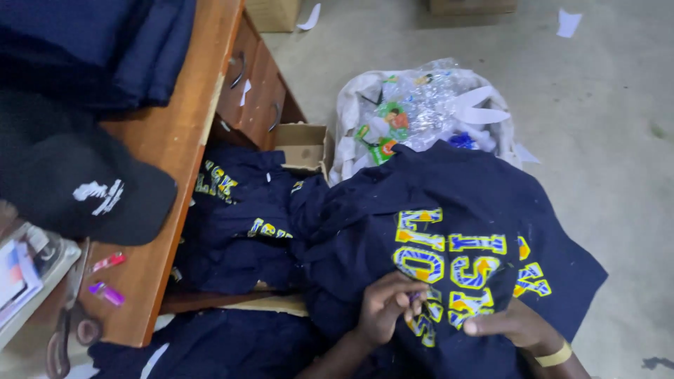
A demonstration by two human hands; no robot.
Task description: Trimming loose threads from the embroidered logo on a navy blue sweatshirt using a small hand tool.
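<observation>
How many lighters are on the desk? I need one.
2: a red lighter and a purple lighter, both near the front edge of the wooden desk. Others may be hidden under the black cap.

- Small garment workshop.
- Navy shirts (pixel 449 238) with sewn-on yellow letters lie heaped beside a wooden desk (pixel 168 140).
- Scissors (pixel 67 337), paper scraps (pixel 567 22) and a waste bag (pixel 421 105) on the bare floor (pixel 604 140).

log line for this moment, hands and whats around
left hand: pinching at yellow lettering | right hand: flat on navy shirt | wooden desk with black cap alongside
</observation>
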